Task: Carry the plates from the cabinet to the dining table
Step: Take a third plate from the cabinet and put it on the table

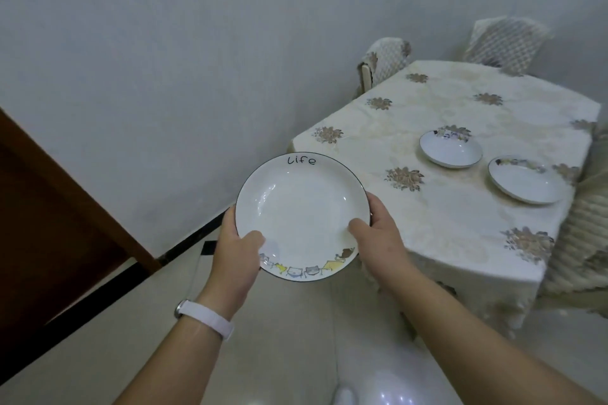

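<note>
Left hand (pixel 237 248): fingers curled round the held plate (pixel 301 207) rim.
Right hand (pixel 378 233): grips the opposite rim.
Desk (pixel 427 233): two plates (pixel 450 149) on it.

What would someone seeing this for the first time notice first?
The eye lands first on the white plate in the middle of the view, gripped at its lower rim by the left hand and the right hand, with the word Life on its far edge and small cartoon figures on its near edge. To the right, on the dining table with its cream floral cloth, a far plate and a near plate lie side by side.
</note>
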Demonstrator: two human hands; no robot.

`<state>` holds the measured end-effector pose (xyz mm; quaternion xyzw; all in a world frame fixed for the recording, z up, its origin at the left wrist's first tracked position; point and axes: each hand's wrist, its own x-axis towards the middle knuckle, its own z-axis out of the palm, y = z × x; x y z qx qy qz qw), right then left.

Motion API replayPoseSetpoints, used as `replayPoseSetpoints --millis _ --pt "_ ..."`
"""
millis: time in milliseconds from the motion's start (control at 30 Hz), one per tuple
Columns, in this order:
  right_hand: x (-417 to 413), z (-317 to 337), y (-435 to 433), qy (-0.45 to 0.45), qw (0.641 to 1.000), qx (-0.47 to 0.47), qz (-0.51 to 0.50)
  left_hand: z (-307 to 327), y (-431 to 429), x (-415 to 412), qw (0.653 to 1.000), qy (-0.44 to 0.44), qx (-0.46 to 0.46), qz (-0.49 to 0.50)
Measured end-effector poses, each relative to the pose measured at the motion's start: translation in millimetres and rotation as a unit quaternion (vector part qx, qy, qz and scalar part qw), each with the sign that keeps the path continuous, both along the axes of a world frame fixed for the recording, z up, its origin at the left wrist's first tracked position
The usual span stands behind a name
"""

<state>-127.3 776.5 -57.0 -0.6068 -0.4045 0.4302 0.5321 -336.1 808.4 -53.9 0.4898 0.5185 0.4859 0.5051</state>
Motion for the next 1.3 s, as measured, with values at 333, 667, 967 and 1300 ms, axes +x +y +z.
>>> replayPoseSetpoints --millis 333,667,967,1300 --pt "45 14 96 -0.014 1.0 -0.002 0.002 11 104 42 1.0 0.006 -0.006 -0.016" --pt "44 7 176 -0.024 0.998 -0.012 -0.059 -7 224 50 0.997 0.001 -0.026 -0.078" --pt "11 12 280 -0.042 0.977 -0.023 -0.207 -10 381 47 0.972 -0.006 -0.025 -0.233" --pt "-33 25 377 -0.065 0.961 -0.029 -0.265 -6 499 18 0.953 -0.022 -0.01 -0.301"
